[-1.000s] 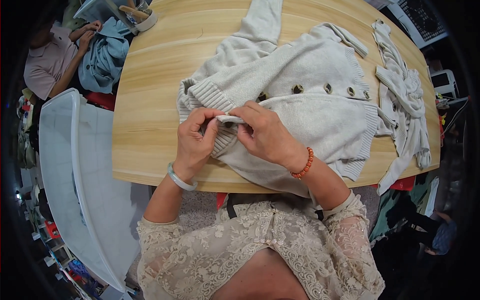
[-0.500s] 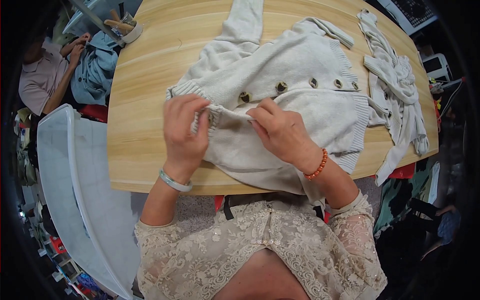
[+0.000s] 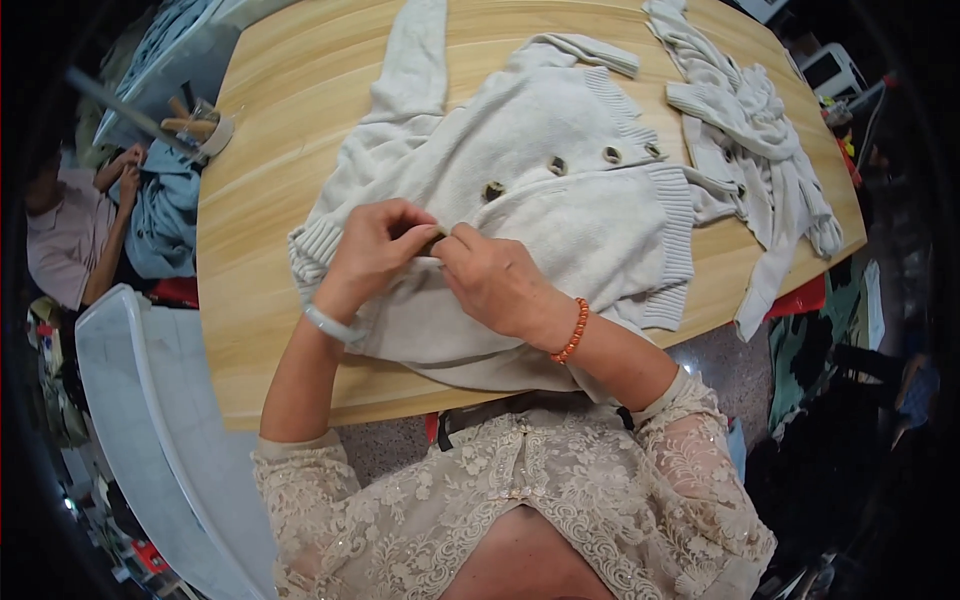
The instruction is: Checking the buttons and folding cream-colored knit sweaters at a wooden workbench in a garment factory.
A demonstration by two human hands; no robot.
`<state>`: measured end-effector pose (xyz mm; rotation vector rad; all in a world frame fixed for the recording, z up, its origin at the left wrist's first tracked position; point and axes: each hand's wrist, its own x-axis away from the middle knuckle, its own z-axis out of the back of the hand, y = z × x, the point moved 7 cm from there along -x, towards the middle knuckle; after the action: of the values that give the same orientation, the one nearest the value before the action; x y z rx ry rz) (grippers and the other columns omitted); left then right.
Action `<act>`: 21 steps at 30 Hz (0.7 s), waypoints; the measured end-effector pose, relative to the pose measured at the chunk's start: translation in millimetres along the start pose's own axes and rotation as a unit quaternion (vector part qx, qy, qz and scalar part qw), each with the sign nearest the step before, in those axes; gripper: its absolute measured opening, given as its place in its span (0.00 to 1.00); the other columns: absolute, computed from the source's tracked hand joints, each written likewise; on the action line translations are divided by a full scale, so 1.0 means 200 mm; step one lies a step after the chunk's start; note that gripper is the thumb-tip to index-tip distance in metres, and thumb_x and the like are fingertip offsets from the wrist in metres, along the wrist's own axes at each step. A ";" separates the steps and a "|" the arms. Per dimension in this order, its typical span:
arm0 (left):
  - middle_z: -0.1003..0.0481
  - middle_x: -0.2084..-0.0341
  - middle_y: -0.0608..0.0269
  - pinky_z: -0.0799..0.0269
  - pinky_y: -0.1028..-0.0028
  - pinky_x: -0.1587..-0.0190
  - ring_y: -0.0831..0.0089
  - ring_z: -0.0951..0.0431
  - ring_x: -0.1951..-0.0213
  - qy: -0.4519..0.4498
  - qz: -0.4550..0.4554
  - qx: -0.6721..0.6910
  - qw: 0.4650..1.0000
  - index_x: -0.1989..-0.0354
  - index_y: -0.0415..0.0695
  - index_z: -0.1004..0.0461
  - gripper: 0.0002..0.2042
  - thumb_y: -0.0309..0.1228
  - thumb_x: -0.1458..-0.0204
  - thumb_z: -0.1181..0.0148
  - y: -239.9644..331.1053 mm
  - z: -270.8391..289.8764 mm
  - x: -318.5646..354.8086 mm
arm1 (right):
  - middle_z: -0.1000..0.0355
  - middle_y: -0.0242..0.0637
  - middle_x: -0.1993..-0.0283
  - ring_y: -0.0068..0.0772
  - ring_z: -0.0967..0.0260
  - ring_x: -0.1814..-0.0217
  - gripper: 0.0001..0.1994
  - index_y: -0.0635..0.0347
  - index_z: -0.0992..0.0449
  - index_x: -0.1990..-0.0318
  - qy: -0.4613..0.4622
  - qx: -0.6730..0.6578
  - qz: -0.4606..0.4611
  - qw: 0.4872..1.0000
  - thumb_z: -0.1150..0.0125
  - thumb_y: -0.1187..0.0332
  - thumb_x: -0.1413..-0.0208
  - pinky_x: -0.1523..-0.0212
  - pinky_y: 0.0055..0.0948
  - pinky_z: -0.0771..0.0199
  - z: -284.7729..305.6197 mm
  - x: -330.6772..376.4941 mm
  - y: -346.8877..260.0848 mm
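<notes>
A cream knitted cardigan (image 3: pixel 600 220) lies spread on the table in front of me, with ribbed cuffs and hem. Along its front runs a row of several dark, pale-rimmed buttons (image 3: pixel 556 165). My left hand (image 3: pixel 375 250), wearing a pale bangle, is closed, with thumb and forefinger pinching the cardigan's front edge. Close against it, my right hand (image 3: pixel 500 285), with an orange bead bracelet, pinches the same edge. A small brownish bit shows between the fingertips, perhaps a button, mostly hidden.
Another cream knit garment (image 3: pixel 755 130) lies bunched at the table's right. A holder with wooden-handled tools (image 3: pixel 200 130) stands at the far-left edge of the wooden table (image 3: pixel 245 330). A large translucent bin (image 3: pixel 165 400) stands left. Beyond it, a person handles blue-grey cloth (image 3: pixel 165 220).
My hands have come together along the front edge, the left moving right, away from the ribbed cuff. The view has shifted, and the cardigan's front is folded differently near my fingers.
</notes>
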<state>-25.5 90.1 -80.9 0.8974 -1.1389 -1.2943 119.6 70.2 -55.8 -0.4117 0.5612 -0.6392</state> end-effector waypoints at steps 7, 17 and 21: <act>0.19 0.69 0.63 0.27 0.83 0.65 0.83 0.23 0.68 -0.017 0.046 0.104 0.993 0.63 0.34 0.20 0.06 0.24 0.44 0.36 0.01 0.00 0.03 | 0.31 0.42 0.67 0.45 0.26 0.70 0.12 0.61 0.30 0.59 0.093 -0.025 -0.008 0.995 0.37 0.74 0.50 0.70 0.38 0.24 0.07 -0.01 -0.01; 0.20 0.64 0.63 0.27 0.81 0.58 0.82 0.23 0.64 -0.064 0.060 0.128 0.988 0.56 0.33 0.21 0.11 0.25 0.46 0.34 0.00 0.02 0.07 | 0.30 0.45 0.67 0.46 0.26 0.69 0.12 0.63 0.29 0.60 0.053 0.033 -0.001 0.998 0.38 0.68 0.49 0.67 0.38 0.24 0.05 -0.02 -0.02; 0.21 0.61 0.62 0.28 0.77 0.54 0.75 0.23 0.62 -0.074 -0.135 -0.113 0.982 0.52 0.35 0.23 0.15 0.20 0.49 0.37 0.12 -0.01 0.15 | 0.29 0.46 0.63 0.50 0.26 0.63 0.14 0.64 0.28 0.53 -0.008 -0.059 -0.051 0.997 0.40 0.68 0.45 0.62 0.41 0.25 0.00 -0.01 0.08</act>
<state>-19.7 63.7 -54.6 0.8167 -0.9807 -1.6994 124.6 83.4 -63.4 -0.5591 0.5664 -0.7026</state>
